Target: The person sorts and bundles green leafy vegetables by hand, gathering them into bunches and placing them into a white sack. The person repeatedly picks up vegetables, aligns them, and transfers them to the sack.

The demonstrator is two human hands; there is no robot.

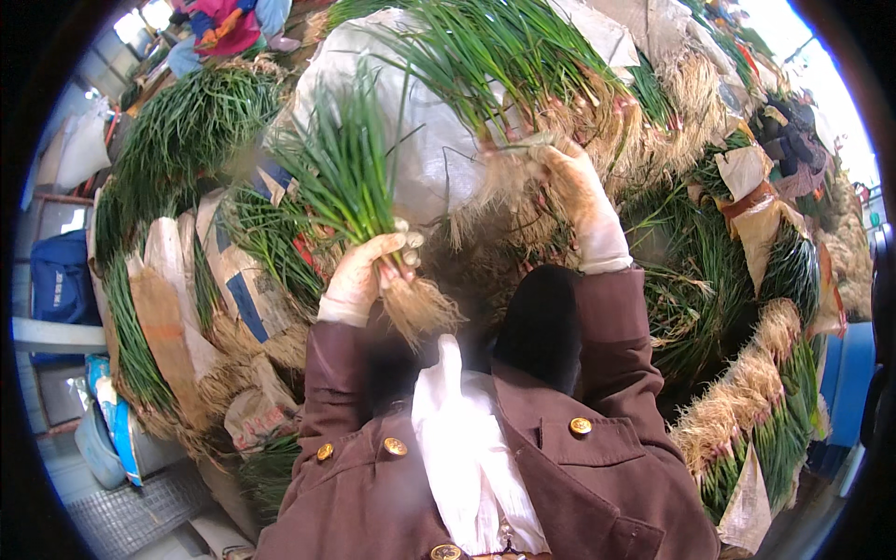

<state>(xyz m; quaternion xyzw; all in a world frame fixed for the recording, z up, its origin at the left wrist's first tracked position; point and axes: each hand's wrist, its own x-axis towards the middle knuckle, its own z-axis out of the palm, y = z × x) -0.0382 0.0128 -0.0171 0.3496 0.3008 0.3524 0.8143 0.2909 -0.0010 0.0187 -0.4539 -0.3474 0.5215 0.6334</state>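
My left hand (364, 271), in a pale thin glove, grips a bunch of scallions (364, 189) just above the bulbs. The green leaves fan upward, and a tuft of tan roots (420, 308) hangs below the fist. At the front of a large scallion pile (518, 63), my right hand (570, 175) has its fingers closed on the root end of a thin scallion (514, 148). Roots hang beside those fingers, and the exact grip is partly hidden. Under the pile lies a white plastic sheet (427, 154).
More scallions lie in heaps to the left (196, 126) and right (700, 294). A rooted row (742, 392) stands at lower right. Sacking (168, 301) wraps bundles on the left. A blue bag (64, 276) sits far left. Another person's hands (220, 31) show at upper left.
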